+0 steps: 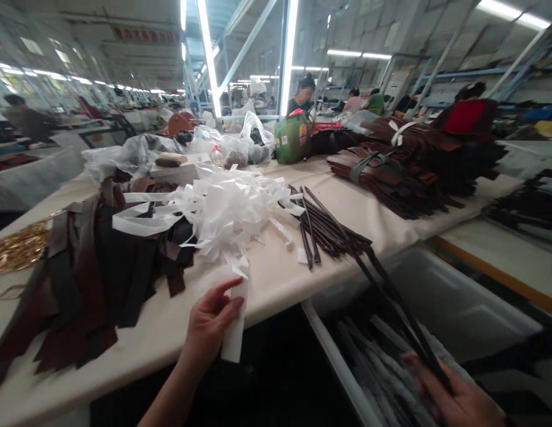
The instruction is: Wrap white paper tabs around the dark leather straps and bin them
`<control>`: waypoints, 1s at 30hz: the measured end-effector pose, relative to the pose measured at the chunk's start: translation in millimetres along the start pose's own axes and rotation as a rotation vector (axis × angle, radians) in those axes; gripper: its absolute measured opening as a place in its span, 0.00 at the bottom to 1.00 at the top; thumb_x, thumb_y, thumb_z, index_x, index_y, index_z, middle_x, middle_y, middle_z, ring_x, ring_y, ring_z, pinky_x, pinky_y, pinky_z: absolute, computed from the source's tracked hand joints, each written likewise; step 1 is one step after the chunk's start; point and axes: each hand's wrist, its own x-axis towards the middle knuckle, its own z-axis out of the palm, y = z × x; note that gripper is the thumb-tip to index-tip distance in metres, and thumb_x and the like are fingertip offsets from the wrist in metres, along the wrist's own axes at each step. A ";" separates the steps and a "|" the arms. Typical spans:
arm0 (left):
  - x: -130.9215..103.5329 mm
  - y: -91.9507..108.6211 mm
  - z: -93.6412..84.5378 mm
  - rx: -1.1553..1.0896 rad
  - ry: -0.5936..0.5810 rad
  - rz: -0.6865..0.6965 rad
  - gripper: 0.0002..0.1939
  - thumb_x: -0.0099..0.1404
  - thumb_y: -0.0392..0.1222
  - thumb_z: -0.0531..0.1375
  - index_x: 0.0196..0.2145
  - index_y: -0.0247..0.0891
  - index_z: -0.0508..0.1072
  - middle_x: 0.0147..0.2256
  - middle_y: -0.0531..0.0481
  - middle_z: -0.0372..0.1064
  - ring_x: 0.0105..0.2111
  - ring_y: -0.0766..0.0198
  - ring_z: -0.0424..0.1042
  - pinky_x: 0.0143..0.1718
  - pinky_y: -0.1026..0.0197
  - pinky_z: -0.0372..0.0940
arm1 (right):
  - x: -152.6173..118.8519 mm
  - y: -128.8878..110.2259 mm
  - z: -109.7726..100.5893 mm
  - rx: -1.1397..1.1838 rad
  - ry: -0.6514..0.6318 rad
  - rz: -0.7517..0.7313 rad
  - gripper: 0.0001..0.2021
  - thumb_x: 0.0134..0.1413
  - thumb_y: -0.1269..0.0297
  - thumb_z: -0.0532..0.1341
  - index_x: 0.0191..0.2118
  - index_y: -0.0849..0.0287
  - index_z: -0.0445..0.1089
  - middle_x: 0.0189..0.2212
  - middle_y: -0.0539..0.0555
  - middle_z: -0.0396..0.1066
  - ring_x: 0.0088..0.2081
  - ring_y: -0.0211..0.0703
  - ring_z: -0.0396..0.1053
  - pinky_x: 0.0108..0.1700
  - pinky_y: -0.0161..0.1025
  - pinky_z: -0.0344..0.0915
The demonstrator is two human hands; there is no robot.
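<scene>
Between the thumb and fingers of my left hand [213, 320] is a white paper strip [233, 341], hanging over the table's front edge. Beyond it lies a tangled heap of white strips [231, 204]. My right hand [453, 388], blurred, is closed around long dark brown leather straps [402, 305] at the lower right, above a bin. The straps' far ends reach up to the table, beside a bundle of similar thin dark straps [326, 228]. Flat brown and black leather pieces [93, 267] are spread on the table left of my left hand.
Gold metal rings [20, 249] are piled at the far left. Tied leather stacks [382, 166] lie at the back right, near a green container [292, 139] and clear plastic bags [217, 142]. A pale bin [471, 296] with grey strips stands below the table. Other people sit farther back.
</scene>
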 end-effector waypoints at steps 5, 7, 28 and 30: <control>-9.7 -3.4 4.7 0.044 -0.071 0.142 0.21 0.57 0.42 0.69 0.49 0.43 0.79 0.24 0.54 0.69 0.22 0.69 0.62 0.25 0.68 0.61 | 0.3 -131.4 52.2 0.452 -0.417 -0.080 0.29 0.52 0.36 0.62 0.42 0.61 0.75 0.14 0.42 0.58 0.14 0.30 0.48 0.17 0.31 0.44; -14.2 -2.2 7.7 0.021 -0.097 0.136 0.22 0.57 0.41 0.69 0.50 0.43 0.79 0.27 0.52 0.72 0.23 0.68 0.63 0.26 0.66 0.63 | 0.6 -171.0 76.9 0.509 -0.608 -0.167 0.27 0.54 0.41 0.63 0.45 0.63 0.74 0.14 0.41 0.58 0.15 0.30 0.47 0.17 0.31 0.42; -9.3 -1.5 2.5 -0.218 -0.218 -0.210 0.17 0.52 0.51 0.73 0.30 0.33 0.82 0.27 0.46 0.78 0.29 0.62 0.75 0.35 0.64 0.69 | 8.2 -245.3 129.4 0.466 -0.519 -0.571 0.16 0.68 0.51 0.54 0.49 0.58 0.67 0.24 0.44 0.66 0.19 0.33 0.60 0.23 0.32 0.58; 1.5 10.8 -2.0 -0.454 -0.001 -0.245 0.13 0.49 0.43 0.76 0.28 0.33 0.79 0.26 0.48 0.77 0.26 0.65 0.75 0.34 0.64 0.71 | 4.1 -232.6 119.8 0.469 -0.522 -0.509 0.20 0.67 0.46 0.53 0.48 0.59 0.67 0.25 0.45 0.67 0.18 0.32 0.58 0.21 0.32 0.56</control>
